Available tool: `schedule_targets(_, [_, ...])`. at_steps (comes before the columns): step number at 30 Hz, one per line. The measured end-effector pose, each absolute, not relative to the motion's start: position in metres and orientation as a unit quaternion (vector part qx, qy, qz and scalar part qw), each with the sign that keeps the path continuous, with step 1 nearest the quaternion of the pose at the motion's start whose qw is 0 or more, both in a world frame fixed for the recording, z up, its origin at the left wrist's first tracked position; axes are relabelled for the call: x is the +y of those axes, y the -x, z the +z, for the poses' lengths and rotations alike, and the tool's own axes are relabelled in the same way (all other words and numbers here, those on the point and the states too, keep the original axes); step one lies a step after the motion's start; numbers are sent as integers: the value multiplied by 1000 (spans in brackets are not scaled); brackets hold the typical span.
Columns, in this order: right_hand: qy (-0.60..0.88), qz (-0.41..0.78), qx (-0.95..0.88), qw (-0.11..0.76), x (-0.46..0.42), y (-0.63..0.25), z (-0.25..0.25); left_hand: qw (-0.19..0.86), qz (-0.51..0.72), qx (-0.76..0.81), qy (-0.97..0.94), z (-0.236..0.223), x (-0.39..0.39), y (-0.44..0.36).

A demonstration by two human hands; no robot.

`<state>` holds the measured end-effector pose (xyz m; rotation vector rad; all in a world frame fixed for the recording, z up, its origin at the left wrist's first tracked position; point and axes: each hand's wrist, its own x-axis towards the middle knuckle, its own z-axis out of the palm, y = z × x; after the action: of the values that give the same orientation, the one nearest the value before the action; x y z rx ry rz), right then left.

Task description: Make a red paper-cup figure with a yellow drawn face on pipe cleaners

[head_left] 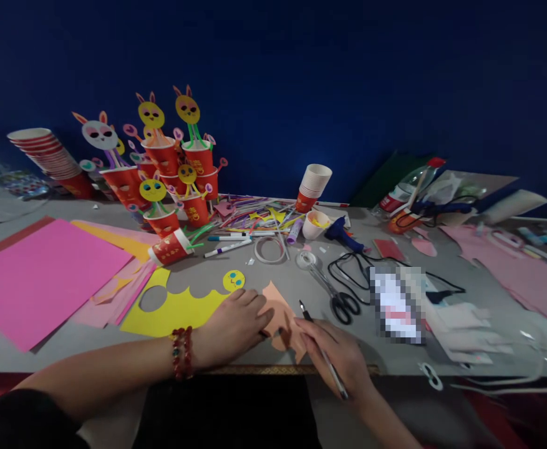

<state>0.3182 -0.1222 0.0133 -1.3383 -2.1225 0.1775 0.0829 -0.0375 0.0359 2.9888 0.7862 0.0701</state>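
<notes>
My right hand [338,352] is wrapped round a pen [332,371] with a dark tip, which points up and away above the table. Under both hands lies a piece of light orange paper [273,305] with cut, uneven edges. My left hand [238,321], with a red bead bracelet on its wrist, is closed at the paper's left edge and holds it against the table. A small dark thing shows by its thumb, too hidden to name. Just beyond the left knuckles sits a yellow paper disc [234,281] with a drawn face, beside a yellow sheet [179,312] with round cut-outs.
Red paper cups with rabbit faces [161,156] stand stacked at the back left. Pink sheets [53,280] lie at the left. Scissors [334,296], a tape roll [305,260], a blue glue gun [343,236] and markers [229,247] lie beyond my hands. A bottle [406,187] leans back right.
</notes>
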Motion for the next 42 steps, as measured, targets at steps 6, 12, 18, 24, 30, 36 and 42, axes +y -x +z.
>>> schedule_targets(6, [522,85,-807,264,-111,-320,14,10,36,229,-973,27,-36,-85])
schedule_targets(12, [504,110,-791,329,-119,-319,9,19,35,253,-967,30,-37,-84])
schedule_targets(18, [522,57,-800,289,-90,-331,14,48,58,154,-985,25,-47,-84])
schedule_targets(24, [501,49,-825,255,-91,-330,7,72,76,183,-978,23,-33,-67])
schedule_targets(30, [489,63,-827,269,-108,-318,8,86,57,202,-974,24,-46,-54])
schedule_targets(36, [492,69,-825,270,-107,-323,8,96,64,199,-973,14,-54,-46])
schedule_targets(42, [519,188,-755,354,-109,-329,13,117,72,197,-971,16,-59,-41])
